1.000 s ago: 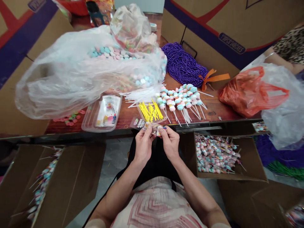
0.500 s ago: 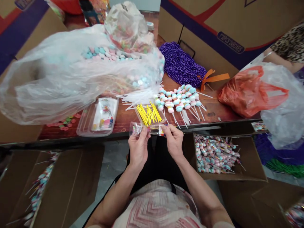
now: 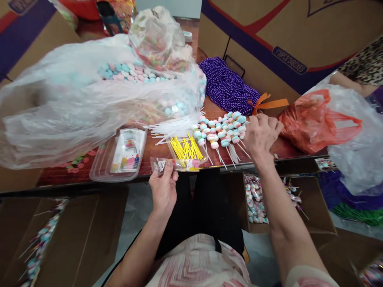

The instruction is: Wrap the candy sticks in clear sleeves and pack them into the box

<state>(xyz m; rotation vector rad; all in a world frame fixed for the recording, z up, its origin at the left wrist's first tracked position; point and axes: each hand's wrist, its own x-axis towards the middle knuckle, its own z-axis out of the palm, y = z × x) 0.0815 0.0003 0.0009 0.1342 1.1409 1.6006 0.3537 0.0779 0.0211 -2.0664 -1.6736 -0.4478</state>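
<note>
A small clear printed bag [image 3: 191, 165] is pinched between the left hand's [image 3: 164, 186] thumb and fingers at the desk's [image 3: 289, 156] front edge, in front of yellow strips [image 3: 186, 148]. The right hand [image 3: 261, 135], its fingers bent, is at the right end of a row of pastel candy skewers [image 3: 221, 130]; whether it grips a stick cannot be told. Behind lie purple beads [image 3: 229, 87].

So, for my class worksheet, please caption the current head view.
Left hand holds a clear packet near yellow ties; right hand is by the candy skewers.
</note>
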